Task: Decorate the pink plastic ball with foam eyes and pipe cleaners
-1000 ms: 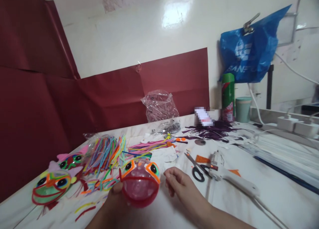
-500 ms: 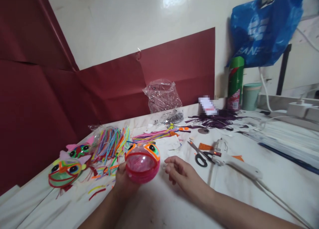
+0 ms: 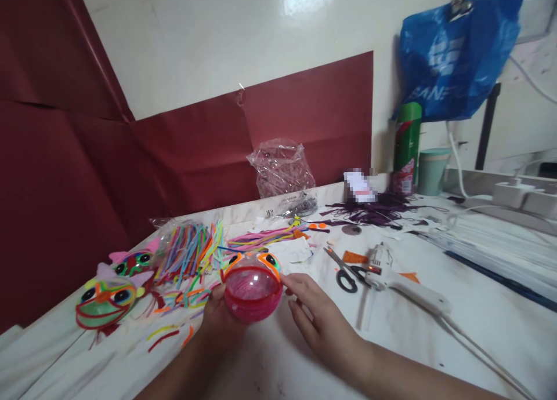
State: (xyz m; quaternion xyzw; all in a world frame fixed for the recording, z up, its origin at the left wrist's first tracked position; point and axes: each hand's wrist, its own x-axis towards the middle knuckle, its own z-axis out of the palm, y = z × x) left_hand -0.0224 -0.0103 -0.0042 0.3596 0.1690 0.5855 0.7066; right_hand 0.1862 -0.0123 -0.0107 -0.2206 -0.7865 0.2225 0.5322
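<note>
A round plastic ball (image 3: 253,298), clear on top and pink below, carries a fish-like face with orange-rimmed eyes and a red strip for the mouth line. My left hand (image 3: 217,314) grips it from the left, its fingers partly hidden behind the ball. At the ball's right edge, beside one eye, my right hand (image 3: 314,310) has its index fingertip touching or very near the surface. The thumb and the other fingers of that hand are apart, with nothing visible between them. Two decorated balls, one green (image 3: 104,308) and one behind it (image 3: 133,263), lie at the left.
A bundle of colourful pipe cleaners (image 3: 190,248) lies behind the ball, with loose pieces nearby. To the right are scissors (image 3: 347,279) and a white glue gun (image 3: 415,290) with its cable. Purple cords (image 3: 372,210) are piled by the wall, near a green spray can (image 3: 407,145).
My right hand has come left to the ball's right side, and its index finger has straightened. The ball has turned or shifted slightly to the right in my left hand.
</note>
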